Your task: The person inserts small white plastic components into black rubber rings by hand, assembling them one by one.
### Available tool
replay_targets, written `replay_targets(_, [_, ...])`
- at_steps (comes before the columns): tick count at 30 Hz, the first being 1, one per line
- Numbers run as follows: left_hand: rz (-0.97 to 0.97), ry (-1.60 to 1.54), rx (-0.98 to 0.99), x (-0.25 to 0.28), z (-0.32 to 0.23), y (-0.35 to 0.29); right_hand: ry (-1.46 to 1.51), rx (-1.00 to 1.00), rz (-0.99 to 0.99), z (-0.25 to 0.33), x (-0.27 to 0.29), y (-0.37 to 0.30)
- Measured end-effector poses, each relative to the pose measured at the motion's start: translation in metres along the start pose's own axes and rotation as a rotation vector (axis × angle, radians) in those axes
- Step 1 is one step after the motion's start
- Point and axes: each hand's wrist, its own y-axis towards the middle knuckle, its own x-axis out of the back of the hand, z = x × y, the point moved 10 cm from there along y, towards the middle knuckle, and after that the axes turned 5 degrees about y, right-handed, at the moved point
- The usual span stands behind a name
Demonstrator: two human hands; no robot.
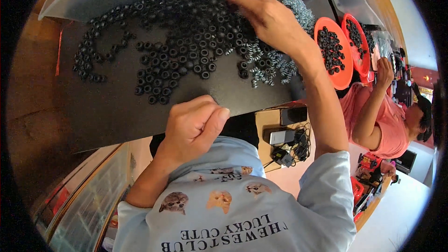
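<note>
My left hand (193, 123) is closed in a fist at the near edge of the dark table, thumb over the curled fingers. Whatever it may hold is hidden. Over the far part of the table my right hand (270, 18) reaches into a spread of small black ring-shaped parts (203, 49), its fingers drawn together and pointing down. The fingertips are slightly blurred, and I cannot make out what is between them. Small silvery coil springs (275, 63) lie beneath my right wrist, mixed with some black rings. A larger heap of springs (298, 7) lies beyond that hand.
Two red trays (344, 77) of black parts stand to the right. A clear plastic panel (70, 0) rises at the far left. Below the table edge, a cardboard box (264, 151) carries cables and a phone-like device. A person in a pink shirt (373, 121) works at right.
</note>
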Motion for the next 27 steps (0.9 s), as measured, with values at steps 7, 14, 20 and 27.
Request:
replay_targets(7, [0.057,0.025,-0.056,-0.006,-0.008,0.002,-0.012,-0.005,-0.056,-0.035,0.026,0.0])
replay_targets(14, [0.024,0.054,-0.05,-0.006,-0.005,0.0,-0.064,-0.212,0.284,-0.024,0.016,0.028])
replay_targets(20, [0.047,0.016,-0.028,-0.007,-0.003,0.003,-0.138,-0.159,0.251,-0.033,0.016,0.008])
replay_targets(27, [0.058,0.005,0.01,-0.008,-0.002,0.002,-0.094,0.059,0.108,-0.015,0.01,0.025])
